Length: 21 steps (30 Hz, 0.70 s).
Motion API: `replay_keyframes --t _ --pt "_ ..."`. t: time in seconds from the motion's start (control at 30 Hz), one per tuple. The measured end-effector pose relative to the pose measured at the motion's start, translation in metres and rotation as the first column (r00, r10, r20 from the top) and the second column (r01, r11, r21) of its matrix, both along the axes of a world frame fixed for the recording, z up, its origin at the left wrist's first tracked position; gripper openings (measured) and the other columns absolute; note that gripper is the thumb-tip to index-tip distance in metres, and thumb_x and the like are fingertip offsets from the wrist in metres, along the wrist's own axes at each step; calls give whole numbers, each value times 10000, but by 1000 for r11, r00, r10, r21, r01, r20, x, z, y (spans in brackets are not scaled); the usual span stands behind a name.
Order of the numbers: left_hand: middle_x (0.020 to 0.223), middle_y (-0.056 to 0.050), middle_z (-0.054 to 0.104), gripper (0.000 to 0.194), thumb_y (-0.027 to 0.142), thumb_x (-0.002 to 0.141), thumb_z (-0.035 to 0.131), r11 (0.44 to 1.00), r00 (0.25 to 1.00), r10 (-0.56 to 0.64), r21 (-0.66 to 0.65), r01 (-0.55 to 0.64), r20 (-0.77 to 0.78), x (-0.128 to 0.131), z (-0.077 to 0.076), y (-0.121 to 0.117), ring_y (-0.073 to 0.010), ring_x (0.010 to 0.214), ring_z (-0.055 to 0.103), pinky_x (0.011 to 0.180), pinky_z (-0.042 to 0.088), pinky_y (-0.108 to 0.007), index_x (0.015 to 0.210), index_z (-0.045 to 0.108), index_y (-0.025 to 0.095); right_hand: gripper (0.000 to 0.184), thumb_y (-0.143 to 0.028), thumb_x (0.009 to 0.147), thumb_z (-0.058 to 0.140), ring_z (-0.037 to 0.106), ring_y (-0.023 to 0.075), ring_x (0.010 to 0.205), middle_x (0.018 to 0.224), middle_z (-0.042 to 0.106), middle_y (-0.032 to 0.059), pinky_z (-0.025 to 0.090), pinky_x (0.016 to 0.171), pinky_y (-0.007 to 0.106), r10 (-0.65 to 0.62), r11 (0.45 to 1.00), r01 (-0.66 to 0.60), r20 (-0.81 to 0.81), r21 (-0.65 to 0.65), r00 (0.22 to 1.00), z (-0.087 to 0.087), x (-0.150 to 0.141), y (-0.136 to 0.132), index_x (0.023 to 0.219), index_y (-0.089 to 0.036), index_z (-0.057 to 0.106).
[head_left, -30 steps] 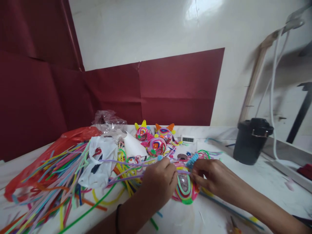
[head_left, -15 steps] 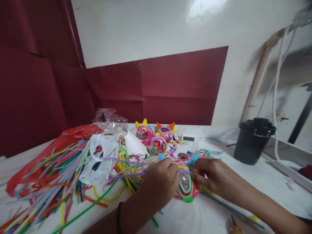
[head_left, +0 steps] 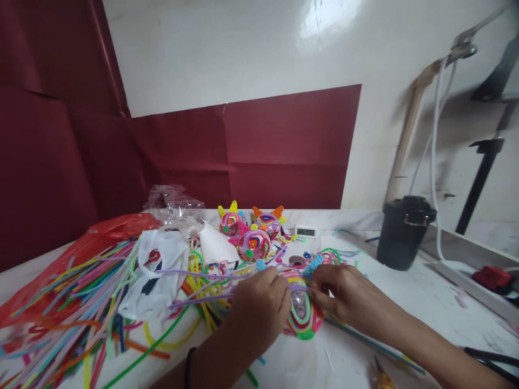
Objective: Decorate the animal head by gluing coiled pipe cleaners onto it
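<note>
Coil of striped pipe cleaner, on tabletop, well forward of back edge. Left hand, fingers curled, and right hand, pinching, apparently hold purple strand across it. Step, probably: laying strand; next calls for even tension.

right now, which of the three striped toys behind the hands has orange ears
The rear right toy, nearest the small white display; the rear left toy has yellow ears, the front toy pink.
</note>
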State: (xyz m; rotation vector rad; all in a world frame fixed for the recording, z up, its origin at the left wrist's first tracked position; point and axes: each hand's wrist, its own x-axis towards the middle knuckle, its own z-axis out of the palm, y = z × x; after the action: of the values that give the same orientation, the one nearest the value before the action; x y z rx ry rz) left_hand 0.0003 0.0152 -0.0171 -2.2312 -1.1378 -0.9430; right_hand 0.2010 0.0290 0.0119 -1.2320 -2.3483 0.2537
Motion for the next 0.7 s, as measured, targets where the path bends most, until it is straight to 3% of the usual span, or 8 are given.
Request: replay_keyframes --t 0.27,0.7 --pt "672 26 551 179 87 787 592 1000 999 24 17 -23 -43 0 -2 0 -146 569 546 489 346 -304 679 530 216 187 -196 831 501 575 145 570 646 662 6 361 558 248 16 999 -16 -26 31 1000 -6 1 3 680 -196 612" --pt "679 27 566 190 86 790 604 998 996 35 55 -30 -84 0 -3 -1 -152 582 566 499 379 -301 680 519 216 206 -222 834 489 563 149 570 641 648 15 360 556 253 15 1000 -14 -6 23 1000 -2 1 0 665 -199 605"
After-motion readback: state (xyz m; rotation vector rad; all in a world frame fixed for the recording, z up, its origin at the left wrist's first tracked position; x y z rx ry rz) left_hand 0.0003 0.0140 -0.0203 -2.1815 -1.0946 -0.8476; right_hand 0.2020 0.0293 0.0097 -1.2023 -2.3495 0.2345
